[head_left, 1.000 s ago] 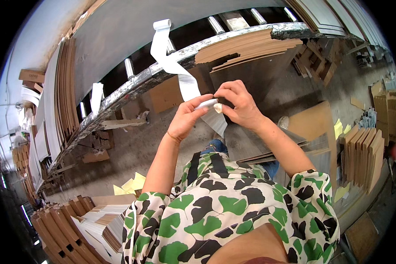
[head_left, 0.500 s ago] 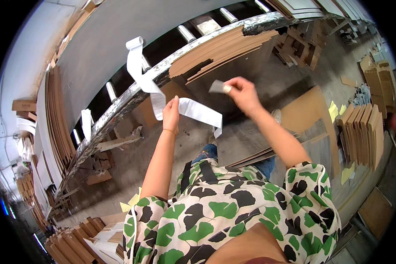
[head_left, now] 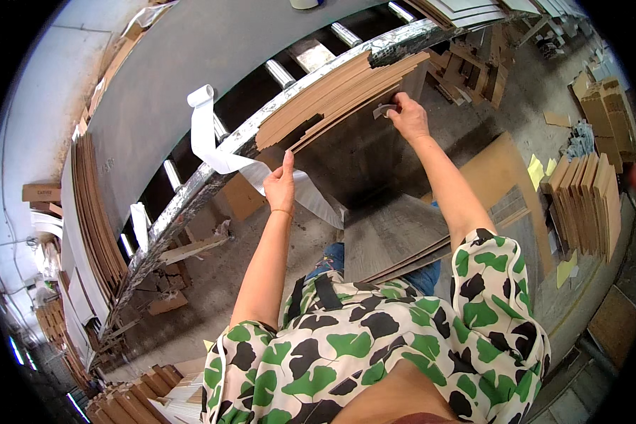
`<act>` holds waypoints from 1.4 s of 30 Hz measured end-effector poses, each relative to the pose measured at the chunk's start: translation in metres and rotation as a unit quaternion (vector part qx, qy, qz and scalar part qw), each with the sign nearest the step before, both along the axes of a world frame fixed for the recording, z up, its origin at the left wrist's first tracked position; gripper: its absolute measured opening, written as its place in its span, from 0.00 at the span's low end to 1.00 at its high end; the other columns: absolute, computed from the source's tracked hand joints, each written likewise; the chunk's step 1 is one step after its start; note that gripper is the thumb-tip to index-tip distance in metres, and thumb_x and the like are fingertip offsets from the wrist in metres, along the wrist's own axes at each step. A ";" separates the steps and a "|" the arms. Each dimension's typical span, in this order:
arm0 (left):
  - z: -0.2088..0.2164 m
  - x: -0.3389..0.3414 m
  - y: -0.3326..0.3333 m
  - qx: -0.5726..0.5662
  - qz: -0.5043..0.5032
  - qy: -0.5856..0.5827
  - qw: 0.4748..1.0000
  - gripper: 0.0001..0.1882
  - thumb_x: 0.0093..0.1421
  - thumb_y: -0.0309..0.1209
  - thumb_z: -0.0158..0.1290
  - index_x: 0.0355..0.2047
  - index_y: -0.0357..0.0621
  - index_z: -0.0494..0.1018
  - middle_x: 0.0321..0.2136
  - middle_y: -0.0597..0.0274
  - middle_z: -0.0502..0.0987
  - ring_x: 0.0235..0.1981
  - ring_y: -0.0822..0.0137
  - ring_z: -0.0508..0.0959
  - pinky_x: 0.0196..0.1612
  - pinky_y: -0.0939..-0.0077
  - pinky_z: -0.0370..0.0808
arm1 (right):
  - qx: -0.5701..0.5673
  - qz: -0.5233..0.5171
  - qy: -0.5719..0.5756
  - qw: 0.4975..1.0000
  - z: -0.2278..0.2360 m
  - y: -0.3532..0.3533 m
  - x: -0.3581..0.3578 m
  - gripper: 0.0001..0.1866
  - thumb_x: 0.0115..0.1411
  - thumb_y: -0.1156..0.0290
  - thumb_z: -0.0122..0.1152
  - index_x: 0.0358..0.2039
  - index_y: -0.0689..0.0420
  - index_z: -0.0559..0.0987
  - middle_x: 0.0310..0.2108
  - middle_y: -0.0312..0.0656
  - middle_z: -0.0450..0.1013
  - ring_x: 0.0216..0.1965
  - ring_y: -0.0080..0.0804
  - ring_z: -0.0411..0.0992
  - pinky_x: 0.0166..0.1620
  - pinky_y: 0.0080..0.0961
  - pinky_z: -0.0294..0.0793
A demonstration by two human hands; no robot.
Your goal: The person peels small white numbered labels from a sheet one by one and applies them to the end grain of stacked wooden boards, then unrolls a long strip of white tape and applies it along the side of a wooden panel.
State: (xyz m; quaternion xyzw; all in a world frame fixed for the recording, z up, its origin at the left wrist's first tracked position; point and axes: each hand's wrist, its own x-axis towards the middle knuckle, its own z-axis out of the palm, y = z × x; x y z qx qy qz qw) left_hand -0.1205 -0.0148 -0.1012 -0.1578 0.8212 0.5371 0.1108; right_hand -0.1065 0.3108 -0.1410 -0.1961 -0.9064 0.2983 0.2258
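Observation:
My left hand point(head_left: 280, 185) is closed on a white paper strip point(head_left: 222, 161), thumb up. The strip runs from a small roll point(head_left: 200, 95) on the grey tabletop, over the metal frame's edge, and past my hand, its loose end hanging down to the right. My right hand point(head_left: 409, 117) pinches a small greyish piece point(head_left: 384, 111), perhaps a peeled label. It is held close to the front of a stack of brown boards point(head_left: 318, 99), by a dark panel face point(head_left: 357, 152); whether it touches cannot be made out.
A metal frame with rollers point(head_left: 280, 73) crosses ahead. Grey wood-look panels point(head_left: 392, 240) lie close to my legs. Bundled brown boards point(head_left: 583, 205) stand at the right, near cardboard boxes point(head_left: 601, 120). Further boards point(head_left: 95, 205) line the left.
My right hand has moved forward to the brown boards with the small piece. The view has shifted slightly, and the strip's loose end has swung lower. My left hand still grips the strip.

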 end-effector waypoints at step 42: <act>0.093 0.069 -0.052 0.386 -0.244 -0.066 0.887 0.20 0.59 0.24 0.51 0.52 0.34 0.68 0.47 0.61 0.73 0.46 0.74 0.72 0.51 0.80 0.66 | -0.090 0.384 0.104 0.913 0.138 -0.181 0.084 0.11 0.45 0.75 0.65 0.32 0.58 0.78 0.35 0.39 0.70 0.40 0.37 0.67 0.42 0.29 0.69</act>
